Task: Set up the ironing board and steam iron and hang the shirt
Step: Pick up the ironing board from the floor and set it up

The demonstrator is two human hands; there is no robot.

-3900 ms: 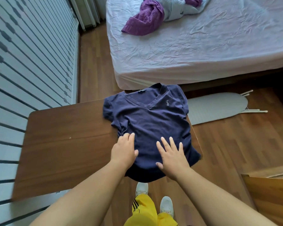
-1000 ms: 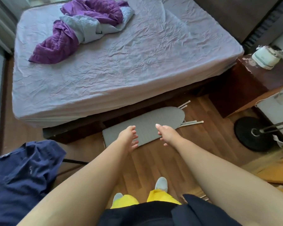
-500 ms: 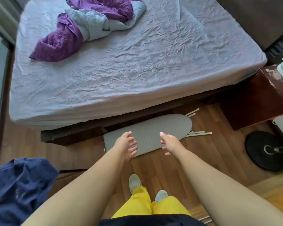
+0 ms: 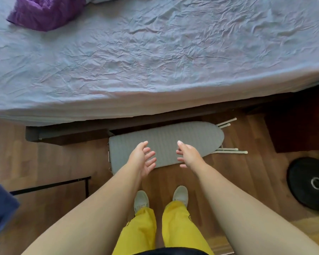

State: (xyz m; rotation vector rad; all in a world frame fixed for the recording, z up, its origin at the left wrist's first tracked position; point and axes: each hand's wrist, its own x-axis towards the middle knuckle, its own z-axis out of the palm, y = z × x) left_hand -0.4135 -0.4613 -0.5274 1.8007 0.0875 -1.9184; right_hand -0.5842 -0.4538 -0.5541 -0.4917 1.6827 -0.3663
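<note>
A small grey ironing board (image 4: 173, 138) lies flat on the wooden floor beside the bed, its white folded legs (image 4: 230, 151) sticking out at the right end. My left hand (image 4: 143, 158) and my right hand (image 4: 189, 155) reach out above the board's near edge, palms facing each other, fingers apart, holding nothing. The navy shirt (image 4: 0, 207) shows only as a blue edge at the far left. No steam iron is in view.
The bed (image 4: 155, 61) with a wrinkled pale sheet fills the top, with a purple blanket (image 4: 42, 13) on it. A dark nightstand (image 4: 300, 126) stands at right and a black round stand base (image 4: 310, 183) lies on the floor. A thin black frame (image 4: 52, 184) lies on the floor at left.
I have turned from the table and shirt toward the floor board. Over the last second the board has come closer, and both hands have stayed open above it.
</note>
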